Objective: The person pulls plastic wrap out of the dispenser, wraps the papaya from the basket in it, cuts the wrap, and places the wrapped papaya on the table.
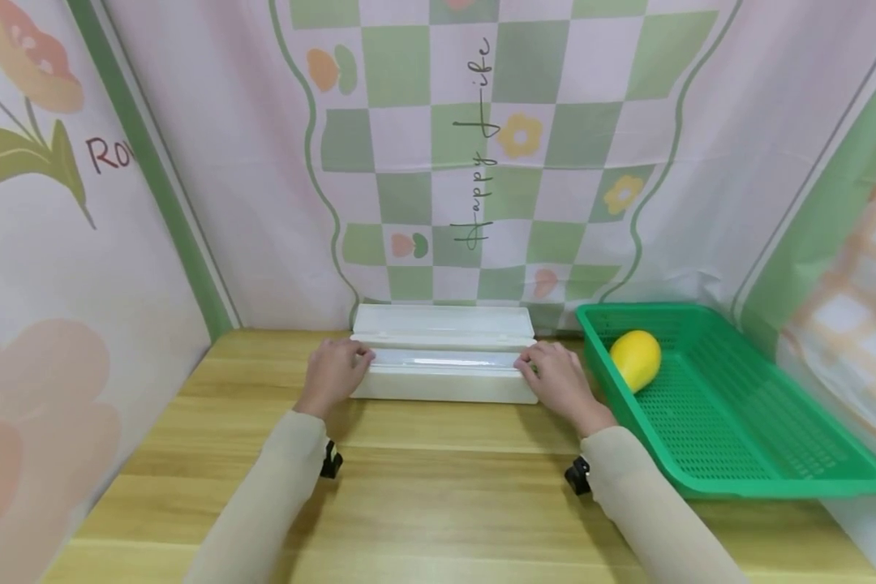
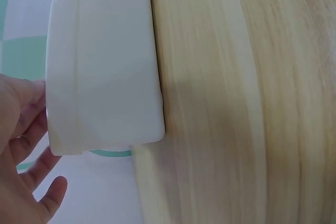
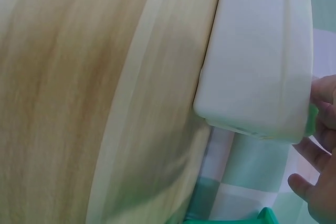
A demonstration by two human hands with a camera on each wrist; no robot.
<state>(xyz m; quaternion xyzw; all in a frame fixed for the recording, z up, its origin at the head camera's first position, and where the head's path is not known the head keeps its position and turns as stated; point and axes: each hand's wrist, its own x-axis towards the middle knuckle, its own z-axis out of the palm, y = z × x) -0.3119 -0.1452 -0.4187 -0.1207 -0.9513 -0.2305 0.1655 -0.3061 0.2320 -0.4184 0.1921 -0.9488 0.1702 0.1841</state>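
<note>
While both arms reach forward over the table, the left hand [image 1: 333,371] rests at the left end of a long white box [image 1: 444,367] and the right hand [image 1: 559,380] at its right end, so the 2 hands bracket it. From the head view the left fingers curl over the top edge at the near corner; the left wrist view shows them loosely bent beside the box end, the fingertips [image 2: 51,192] just off the plastic, so I cannot tell how firm that hold is. The right fingers likewise bend round the other end; in the right wrist view they [image 3: 320,145] sit against the box's corner.

The box lies crosswise near the far edge of the wooden table [image 1: 438,503], its lid [image 1: 442,322] tipped back against the backdrop, and a clear roll [image 1: 445,358] shows along the open top. Beige sleeves [image 1: 277,495] cover both forearms, each with a small black clip at the wrist.

Just right of the right hand stands a green perforated basket [image 1: 745,454], its near corner close to the box. 1 yellow fruit [image 1: 636,358] lies in the basket's far left corner. A checked green-and-pink cloth [image 1: 482,146] with flowers hangs behind.
</note>
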